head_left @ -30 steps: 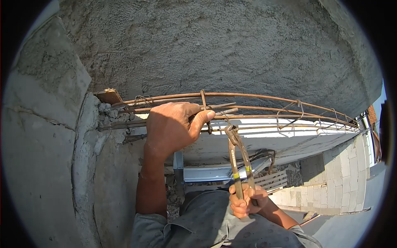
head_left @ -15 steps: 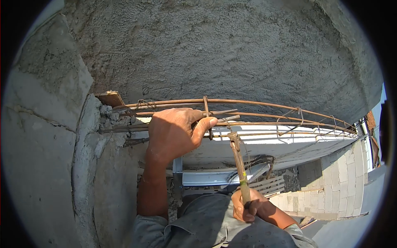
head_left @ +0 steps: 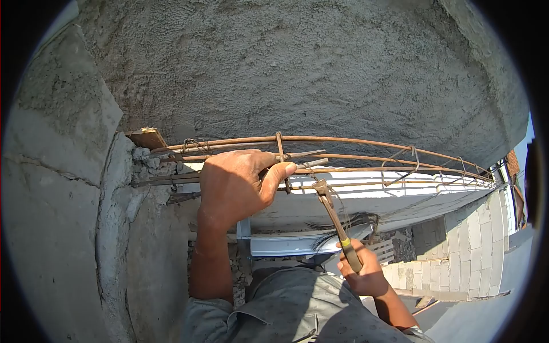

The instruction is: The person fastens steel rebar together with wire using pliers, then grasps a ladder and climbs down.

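Left hand [head_left: 231, 186] clasps the rebar cage [head_left: 343, 139]; right hand [head_left: 367, 276] grips pincers [head_left: 335, 219], long axis angled toward the cage's near side.

The bars [head_left: 343, 139] run through the stirrup [head_left: 281, 150], before the wall [head_left: 297, 68].

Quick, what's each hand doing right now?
Left hand: closed on the rebar.
Right hand: closed around the handles of the pincers.

the right hand [head_left: 363, 272] has swung farther right, slanting the pincers [head_left: 336, 222] more.
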Available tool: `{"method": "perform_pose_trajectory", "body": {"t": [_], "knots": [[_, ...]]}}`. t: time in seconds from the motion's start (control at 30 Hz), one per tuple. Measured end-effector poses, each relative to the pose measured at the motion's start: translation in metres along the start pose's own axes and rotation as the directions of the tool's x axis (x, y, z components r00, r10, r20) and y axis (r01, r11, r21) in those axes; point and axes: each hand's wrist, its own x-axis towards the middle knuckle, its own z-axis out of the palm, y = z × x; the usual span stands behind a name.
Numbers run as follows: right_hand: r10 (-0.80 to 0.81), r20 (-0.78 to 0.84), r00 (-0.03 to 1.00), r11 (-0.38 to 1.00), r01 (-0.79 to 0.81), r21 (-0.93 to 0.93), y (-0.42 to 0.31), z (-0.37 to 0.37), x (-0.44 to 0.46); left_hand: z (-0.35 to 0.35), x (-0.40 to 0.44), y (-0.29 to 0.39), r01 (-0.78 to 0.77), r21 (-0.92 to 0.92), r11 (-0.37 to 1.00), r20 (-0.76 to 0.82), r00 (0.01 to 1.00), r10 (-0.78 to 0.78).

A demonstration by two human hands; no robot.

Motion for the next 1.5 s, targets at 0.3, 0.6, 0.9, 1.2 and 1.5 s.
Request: {"method": "perform_pose_trajectory", "body": {"t": [0.3,0.6,0.9,1.2,1.5], "knots": [[0.008,0.401,0.916,0.711,-0.287,0.642,0.015,-0.004,0.013,-0.002,0.000,0.000,-0.002,0.018,1.000,0.010,1.000,0.002],[-0.494,0.654,0.573,0.269,-0.614,0.742,0.063,0.018,0.038,0.001,-0.002,-0.001,0.009,-0.003,1.000,-0.015,1.000,-0.009],[-0.057,0.098,0.994,0.998,0.058,-0.002,-0.018,-0.032,-0.003,-0.001,0.001,0.001,-0.001,0.010,1.000,0.007,1.000,0.001],[-0.168,-0.245,0.955,0.949,0.089,-0.301,-0.003,0.008,0.002,0.001,0.000,0.000,-0.014,-0.004,1.000,-0.012,1.000,0.014],[-0.629,0.453,0.632,0.003,-0.580,0.814,0.044,0.044,0.022,-0.002,-0.001,0.002,0.029,0.043,0.999,0.048,0.998,-0.031]]}}
